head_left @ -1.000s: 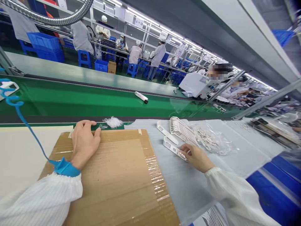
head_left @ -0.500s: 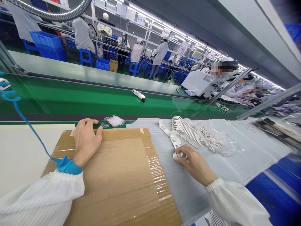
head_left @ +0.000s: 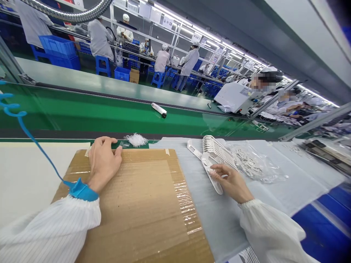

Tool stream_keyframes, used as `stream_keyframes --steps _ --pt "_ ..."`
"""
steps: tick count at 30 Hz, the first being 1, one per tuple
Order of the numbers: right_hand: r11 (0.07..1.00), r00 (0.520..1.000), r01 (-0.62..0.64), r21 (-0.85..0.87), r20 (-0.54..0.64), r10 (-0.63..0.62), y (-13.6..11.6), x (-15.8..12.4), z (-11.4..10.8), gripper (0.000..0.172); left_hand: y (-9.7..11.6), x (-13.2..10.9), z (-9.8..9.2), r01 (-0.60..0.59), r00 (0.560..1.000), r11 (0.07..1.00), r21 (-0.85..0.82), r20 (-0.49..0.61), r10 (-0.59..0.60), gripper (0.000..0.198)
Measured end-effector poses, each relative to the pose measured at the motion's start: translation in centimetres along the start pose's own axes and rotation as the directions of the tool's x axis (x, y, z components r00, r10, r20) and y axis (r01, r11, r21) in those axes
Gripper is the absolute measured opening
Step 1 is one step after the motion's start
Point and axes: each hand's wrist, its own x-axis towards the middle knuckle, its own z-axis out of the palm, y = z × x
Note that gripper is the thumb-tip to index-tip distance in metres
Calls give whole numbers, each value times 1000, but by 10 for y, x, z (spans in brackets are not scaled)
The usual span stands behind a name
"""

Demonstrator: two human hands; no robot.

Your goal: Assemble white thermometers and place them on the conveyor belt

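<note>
My left hand (head_left: 104, 160) lies on a flat cardboard sheet (head_left: 145, 204) near its far left corner, thumb apart from the fingers and nothing held. A blue wrist strap (head_left: 82, 190) with a coiled cord is on that arm. My right hand (head_left: 230, 180) is closed, thumb and forefinger together over a long white plastic part (head_left: 216, 185). What the fingertips pinch is too small to make out. This part lies across another slim white part (head_left: 194, 149). Just beyond stands a row of similar white parts (head_left: 215, 148). A clear bag of small white pieces (head_left: 249, 162) lies to their right.
Grey sheeting (head_left: 204, 215) covers the bench on the right. A wad of clear plastic scraps (head_left: 136, 140) sits beyond the cardboard. One white device (head_left: 159, 110) lies on the green conveyor belt (head_left: 115, 113). Several people in white work behind; a metal frame hangs overhead.
My right hand has moved away from me and slightly right, uncovering the lower end of the long white part. The left hand keeps its place on the cardboard. The view has shifted slightly.
</note>
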Motion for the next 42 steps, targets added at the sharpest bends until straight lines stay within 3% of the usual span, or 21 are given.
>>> stream_keyframes --steps 4,9,18,22,26,31,34,36,38,40,42 --pt "992 995 12 -128 -99 -25 9 1 4 41 1 0 -1 7 1000 1000 9 11 -7 30" --pt "997 985 -71 -6 -157 69 25 -1 5 41 1 -1 -2 2 1000 1000 6 25 -2 30" --pt "987 956 -156 31 -246 159 30 -5 4 48 3 -1 -3 4 1000 1000 11 28 -5 30" --pt "971 959 -210 -112 -218 183 34 -8 3 53 4 -2 -4 8 1000 1000 17 30 -9 30" --pt "956 975 -121 -266 -211 65 36 -6 2 51 3 -1 -2 2 999 1000 12 34 -2 28" --pt "884 999 23 -468 -31 -42 38 1 -9 45 1 -2 2 -23 1000 1000 10 2 23 26" --pt "816 984 158 -556 24 -174 41 12 -21 39 2 -5 2 -23 1000 1000 1 0 23 24" --pt "782 963 238 -576 38 -265 32 26 -26 32 5 -6 2 -13 1000 1000 -10 7 13 24" --pt "768 942 306 -563 59 -331 6 46 -23 29 7 -7 1 -2 1000 1000 -16 19 3 24" --pt "784 922 374 -496 104 -373 -37 69 -8 33 10 -8 0 5 1000 1000 -24 29 -4 24" --pt "797 883 470 -381 226 -412 -90 94 21 34 11 -9 0 17 999 999 -37 40 -15 24"
